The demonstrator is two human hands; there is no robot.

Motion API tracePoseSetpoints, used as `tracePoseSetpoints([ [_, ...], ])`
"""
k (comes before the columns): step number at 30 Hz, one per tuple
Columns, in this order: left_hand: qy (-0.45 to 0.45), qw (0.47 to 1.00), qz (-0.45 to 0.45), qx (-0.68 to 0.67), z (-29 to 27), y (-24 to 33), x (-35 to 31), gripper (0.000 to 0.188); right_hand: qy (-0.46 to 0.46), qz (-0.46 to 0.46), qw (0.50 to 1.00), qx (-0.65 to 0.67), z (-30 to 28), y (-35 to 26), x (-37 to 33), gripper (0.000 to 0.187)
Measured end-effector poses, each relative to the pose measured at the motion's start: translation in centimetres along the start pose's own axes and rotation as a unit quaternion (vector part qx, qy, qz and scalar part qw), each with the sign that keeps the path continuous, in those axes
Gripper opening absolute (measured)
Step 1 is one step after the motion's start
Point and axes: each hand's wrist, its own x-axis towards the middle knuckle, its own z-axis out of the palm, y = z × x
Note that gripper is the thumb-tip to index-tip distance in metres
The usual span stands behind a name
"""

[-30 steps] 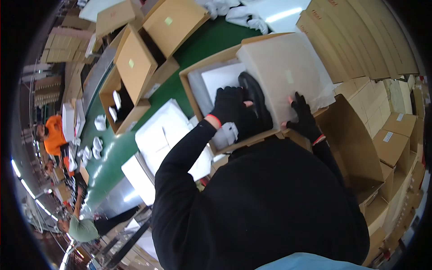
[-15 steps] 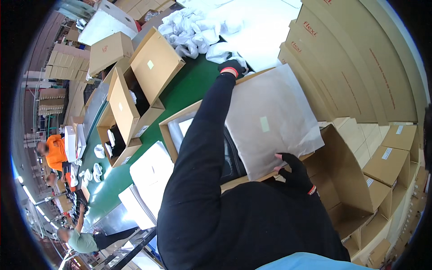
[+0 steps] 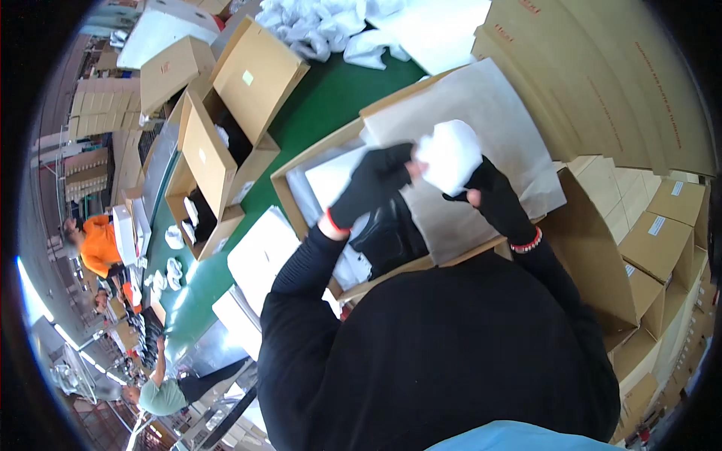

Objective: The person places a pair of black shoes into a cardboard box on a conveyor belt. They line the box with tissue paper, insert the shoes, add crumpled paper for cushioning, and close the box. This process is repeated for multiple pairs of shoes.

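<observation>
Both hands, in black fingerless gloves, meet over an open cardboard box. Between them is a crumpled white paper wad, slightly blurred. My left hand pinches its left side, and my right hand grips its lower right edge. A pale tissue sheet, folded back, lies under my hands and drapes over the box's right side. Inside the box, a shiny black leather item sits beside white paper; my left arm and the sheet hide part of it.
White paper wads are heaped at the far end of the green table. Two opened boxes stand to the left, near white sheets. Flat cartons lean at right, above an open carton. Co-workers are far left.
My left hand has come back from the wad heap to the box with a white paper wad. My right hand has left the tissue sheet's edge and risen to grip the wad.
</observation>
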Motion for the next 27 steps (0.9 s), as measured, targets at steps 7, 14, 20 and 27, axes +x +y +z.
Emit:
tracePoseSetpoints([
  [7, 0.185, 0.960, 0.096, 0.189, 2.3, 0.2, -10.0, 0.092, -0.038, 0.009, 0.933, -0.358, 5.7, 2.2, -0.1, 0.039],
  [14, 0.251, 0.940, 0.087, 0.213, 0.3, -7.8, -10.8, 0.055, 0.016, -0.157, 0.853, -0.498, 7.2, 3.5, -2.1, 0.047],
  [20, 0.289, 0.896, 0.026, 0.336, -3.9, -15.2, -3.6, 0.052, 0.338, -0.102, 0.526, -0.774, -9.5, 4.3, -6.0, 0.073],
  [27, 0.124, 0.963, 0.048, 0.233, -4.9, -20.7, -0.9, 0.051, 0.341, 0.162, 0.649, -0.660, -13.4, 5.8, -8.5, 0.064],
])
